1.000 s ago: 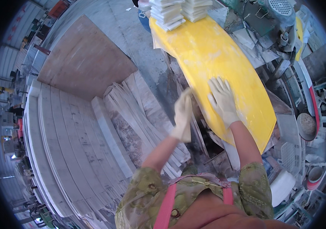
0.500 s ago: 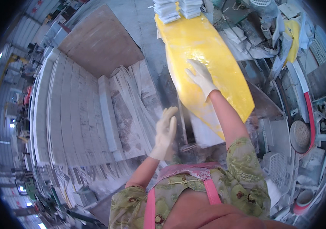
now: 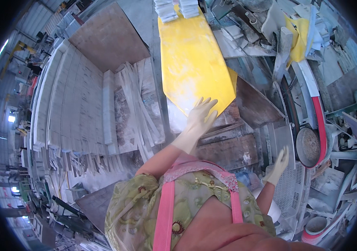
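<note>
A yellow plastic-looking sheet [image 3: 189, 54], dusted with white, covers a long table ahead of me. My left hand [image 3: 201, 117], in a pale glove, is at the sheet's near corner with its fingers spread and nothing held; whether it touches the sheet is hard to tell. My right hand [image 3: 279, 166], gloved too, is low on the right beside a grey perforated crate [image 3: 291, 188], fingers stretched out and nothing visible in them. Two piles of white slabs [image 3: 166, 10] stand on the far end of the sheet.
On the left, long pale strips [image 3: 78, 92] stand in rows beside a brown upright board [image 3: 109, 37]. Loose thin strips [image 3: 134, 104] lie between them and the table. To the right are a round pan of grey grit [image 3: 308, 146], a red-edged curved band [image 3: 322, 129] and piled scraps.
My right hand has left the yellow sheet and dropped to the lower right. My left hand has moved right to the sheet's near end. The view has shifted, and the sheet looks straighter.
</note>
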Demonstrator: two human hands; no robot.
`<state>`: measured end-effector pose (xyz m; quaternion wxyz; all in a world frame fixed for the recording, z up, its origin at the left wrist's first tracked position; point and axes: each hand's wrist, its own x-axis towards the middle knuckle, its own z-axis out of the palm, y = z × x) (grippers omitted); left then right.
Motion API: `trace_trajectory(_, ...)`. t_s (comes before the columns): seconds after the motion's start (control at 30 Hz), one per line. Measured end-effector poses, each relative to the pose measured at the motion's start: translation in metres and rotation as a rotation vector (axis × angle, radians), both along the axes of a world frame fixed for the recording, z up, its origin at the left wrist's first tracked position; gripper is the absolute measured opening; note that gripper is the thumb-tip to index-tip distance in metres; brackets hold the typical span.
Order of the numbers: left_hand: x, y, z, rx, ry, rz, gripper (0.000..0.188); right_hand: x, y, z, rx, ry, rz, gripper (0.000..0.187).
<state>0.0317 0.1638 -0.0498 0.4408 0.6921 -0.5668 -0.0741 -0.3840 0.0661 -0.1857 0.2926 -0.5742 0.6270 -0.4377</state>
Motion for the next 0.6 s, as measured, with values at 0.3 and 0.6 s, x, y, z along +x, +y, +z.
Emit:
trace_trajectory(0.3,-0.015,-0.025,-0.029,0.113,0.103,-0.068,0.046,-0.069,0.06,0.012,0.081,-0.019,-0.214,0.048)
trace_trajectory(0.6,-0.022,-0.056,-0.041,0.064,0.082,0.012,0.046,-0.08,-0.043,0.032,-0.058,0.117,-0.061,0.042)
